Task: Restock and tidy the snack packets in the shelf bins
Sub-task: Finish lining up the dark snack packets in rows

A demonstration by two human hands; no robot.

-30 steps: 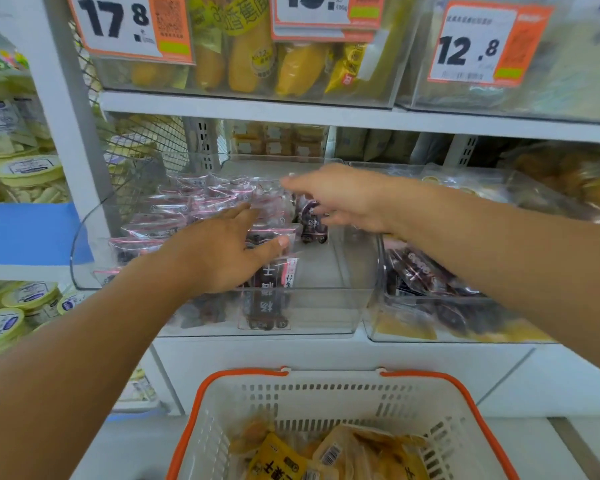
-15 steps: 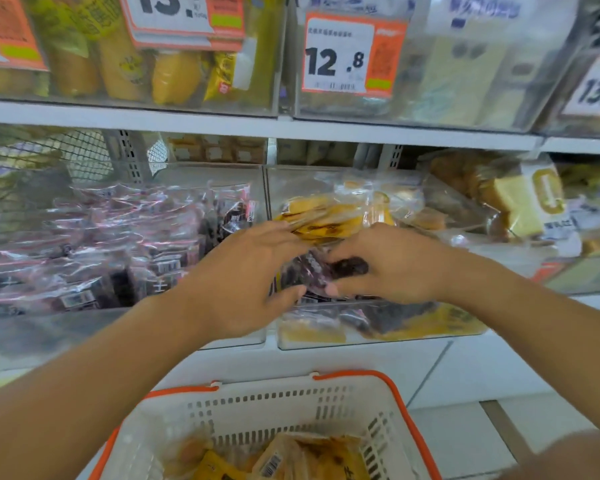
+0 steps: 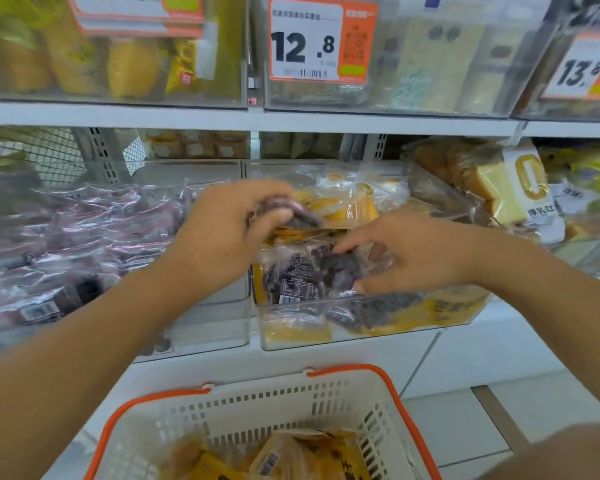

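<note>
Nearest, at 6 o'clock, stands the white basket (image 3: pixel 243 407) with orange rim, holding yellow packets (image 3: pixel 302 455) of stock.

Beyond it, on the lower shelf, two clear bins sit side by side. The left bin (image 3: pixel 219 327) at 9 o'clock is packed with pink-edged dark packets (image 3: pixel 84 237). The right bin (image 3: pixel 361 327), near centre, holds a mix: yellow packets at the back and bottom, dark ones at the front.

Step in hand, as judged: dark packets are misfiled in the right bin and are being drawn out for transfer to the left bin. To do it well, lift each packet clear of the bin wall, avoid dragging the yellow stock with it, and lay it label-forward.

Left hand (image 3: pixel 222 233): fingers curled round a dark packet (image 3: pixel 298 216), held above the right bin's rear at 12 o'clock of centre. Right hand (image 3: pixel 413 258): thumb and fingers (image 3: pixel 347 245) pinching a second dark packet (image 3: pixel 312 271), which lies at the front of the right bin.

Farthest, the upper shelf carries bins with price tags (image 3: pixel 323 43) at 12 o'clock.
</note>
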